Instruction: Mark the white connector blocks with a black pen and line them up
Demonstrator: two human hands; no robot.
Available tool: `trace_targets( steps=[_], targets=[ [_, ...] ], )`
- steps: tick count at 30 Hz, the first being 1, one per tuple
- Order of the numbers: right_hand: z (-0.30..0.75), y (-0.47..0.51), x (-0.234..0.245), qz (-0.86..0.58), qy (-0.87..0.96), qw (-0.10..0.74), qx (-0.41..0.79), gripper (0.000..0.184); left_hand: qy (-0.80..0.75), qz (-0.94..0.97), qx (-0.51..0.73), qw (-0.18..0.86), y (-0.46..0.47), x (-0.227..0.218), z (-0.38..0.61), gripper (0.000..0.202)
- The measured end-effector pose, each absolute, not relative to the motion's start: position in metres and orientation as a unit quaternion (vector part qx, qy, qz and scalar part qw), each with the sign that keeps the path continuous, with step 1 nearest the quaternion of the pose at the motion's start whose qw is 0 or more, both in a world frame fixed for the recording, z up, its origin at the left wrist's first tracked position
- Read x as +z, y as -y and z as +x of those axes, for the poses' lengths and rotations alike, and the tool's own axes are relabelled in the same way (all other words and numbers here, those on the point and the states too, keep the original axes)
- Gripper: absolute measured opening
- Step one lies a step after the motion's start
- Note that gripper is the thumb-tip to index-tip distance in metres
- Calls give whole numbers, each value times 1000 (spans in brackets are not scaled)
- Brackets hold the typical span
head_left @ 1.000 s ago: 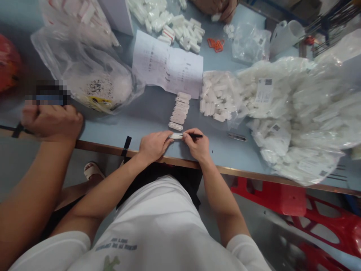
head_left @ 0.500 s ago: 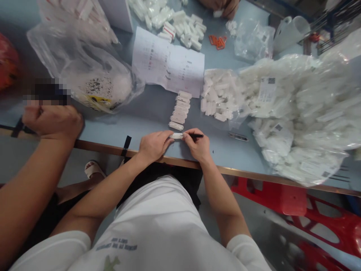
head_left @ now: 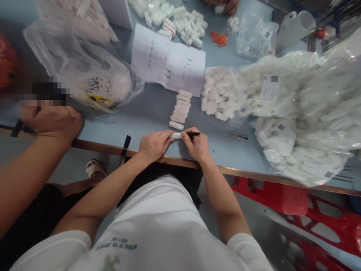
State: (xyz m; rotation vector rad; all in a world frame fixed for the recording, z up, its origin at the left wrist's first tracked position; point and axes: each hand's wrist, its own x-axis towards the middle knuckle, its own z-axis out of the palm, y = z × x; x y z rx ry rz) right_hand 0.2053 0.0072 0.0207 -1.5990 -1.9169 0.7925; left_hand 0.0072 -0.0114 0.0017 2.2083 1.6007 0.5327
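My left hand (head_left: 154,146) rests near the table's front edge, thumb and fingers closed on the left end of a small white plastic strip (head_left: 176,136) with rows of tiny marks or holes. My right hand (head_left: 199,146) is at the strip's other end, pinching a slim black pen-like tool (head_left: 194,134); its tip is too small to make out. Just beyond my hands lies a column of similar white plastic pieces (head_left: 179,110), set side by side. A printed sheet (head_left: 169,62), creased down the middle, lies behind them.
Clear bags of white parts (head_left: 282,86) fill the right. A small metal tool (head_left: 239,136) lies nearer. Left are a plastic bag (head_left: 98,84) and another person's hand (head_left: 53,118). Loose white parts (head_left: 186,24), orange pieces (head_left: 219,38) and another person's hand (head_left: 232,5) are at the back.
My right hand and the black tool have shifted slightly left along the strip. My left hand keeps its hold in the same place. The view has moved a little.
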Motion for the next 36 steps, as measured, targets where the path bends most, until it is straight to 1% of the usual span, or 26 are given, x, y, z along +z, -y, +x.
trace_targets(
  steps=[4,7,11,13,16,18,21,23,26,31,33,36],
  targets=[
    [205,-6,18,-571,729,257,277,27,-573,777,182,188,12,3,8,47],
    [207,-5,17,-567,713,276,305,25,-576,772,182,199,11,3,9,46],
    [214,-6,15,-583,626,370,362,25,-584,758,183,225,10,6,8,39],
    [218,-5,14,-586,587,414,375,26,-604,732,186,256,8,11,7,37],
    [223,-2,16,-573,572,443,385,26,-644,644,225,346,5,24,2,38],
    [226,1,20,-563,577,451,384,26,-644,548,287,449,4,32,-2,33],
    [228,4,26,-557,595,453,362,32,-579,362,378,625,3,41,-7,22],
    [228,5,27,-551,622,455,321,37,-537,277,405,686,3,44,-9,24],
    [227,5,26,-542,664,444,260,41,-529,243,412,701,4,46,-10,27],
    [224,5,18,-537,699,409,238,32,-537,218,407,706,3,47,-9,15],
    [223,5,15,-538,703,404,230,31,-540,218,403,706,2,48,-10,11],
    [224,5,13,-546,710,389,214,33,-541,226,400,705,1,49,-12,16]
  ],
)
